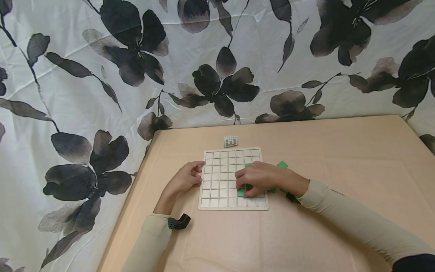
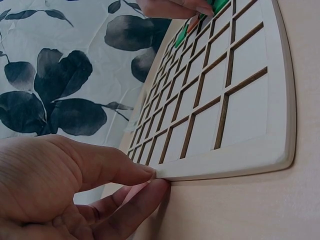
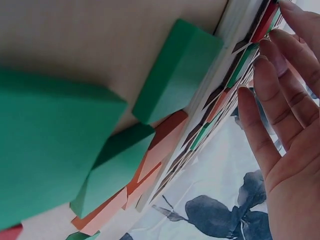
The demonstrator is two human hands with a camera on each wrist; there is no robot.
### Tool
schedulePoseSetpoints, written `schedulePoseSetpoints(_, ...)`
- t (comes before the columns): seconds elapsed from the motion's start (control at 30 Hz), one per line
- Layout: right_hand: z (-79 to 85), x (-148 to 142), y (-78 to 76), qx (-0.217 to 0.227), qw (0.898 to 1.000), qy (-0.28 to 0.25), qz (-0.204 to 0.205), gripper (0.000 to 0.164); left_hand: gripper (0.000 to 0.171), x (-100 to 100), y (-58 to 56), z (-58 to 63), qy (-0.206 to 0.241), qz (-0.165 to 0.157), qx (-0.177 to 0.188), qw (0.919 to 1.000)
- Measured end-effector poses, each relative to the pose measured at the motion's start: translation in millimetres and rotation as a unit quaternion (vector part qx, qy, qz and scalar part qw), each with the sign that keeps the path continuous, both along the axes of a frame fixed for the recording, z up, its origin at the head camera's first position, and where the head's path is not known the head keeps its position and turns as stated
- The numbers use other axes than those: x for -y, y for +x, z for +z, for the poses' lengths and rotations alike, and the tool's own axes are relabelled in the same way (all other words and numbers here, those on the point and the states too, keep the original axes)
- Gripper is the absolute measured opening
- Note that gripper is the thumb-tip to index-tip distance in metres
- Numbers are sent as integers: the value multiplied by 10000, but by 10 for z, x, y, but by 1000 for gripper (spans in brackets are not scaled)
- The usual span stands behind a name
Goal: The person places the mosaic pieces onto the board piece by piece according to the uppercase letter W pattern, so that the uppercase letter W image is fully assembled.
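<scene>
A white gridded board lies on the table. At its left edge, the fingertips of my left hand touch the rim. My right hand reaches over the right part of the board, fingers lowered. In the right wrist view, fingertips are right at a red tile set in the grid; nothing shows gripped in that hand. A green tile fills a cell beside the thumb, and further green and orange tiles sit in the grid, partly covered by my hand.
Loose green blocks and orange blocks lie along the board's right edge. Another green block is on the table beyond my right wrist. A small card with a grid pattern stands behind the board. Floral fabric hangs behind the table.
</scene>
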State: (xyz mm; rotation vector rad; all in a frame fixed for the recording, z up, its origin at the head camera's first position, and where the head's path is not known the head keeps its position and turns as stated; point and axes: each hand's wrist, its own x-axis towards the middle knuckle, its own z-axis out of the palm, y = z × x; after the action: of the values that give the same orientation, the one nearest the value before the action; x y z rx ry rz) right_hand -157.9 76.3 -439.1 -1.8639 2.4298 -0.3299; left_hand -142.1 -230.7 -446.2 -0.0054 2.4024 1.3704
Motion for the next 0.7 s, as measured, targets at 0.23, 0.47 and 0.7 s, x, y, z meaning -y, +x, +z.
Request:
schedulePoseSetpoints(0.23, 15, -30, -12, 101, 9999, 4, -125, 21, 67, -8, -17, -9, 33, -30, 12, 10000)
schedulePoseSetpoints(0.47, 61, -152, -84, 140, 9994, -127, -287, 22, 67, -12, -25, -8, 9, -19, -14, 10000)
schedulePoseSetpoints(0.7, 87, -321, -169, 543, 9969, -4, -566, 22, 67, -17, -25, -3, -29, 42, -21, 10000)
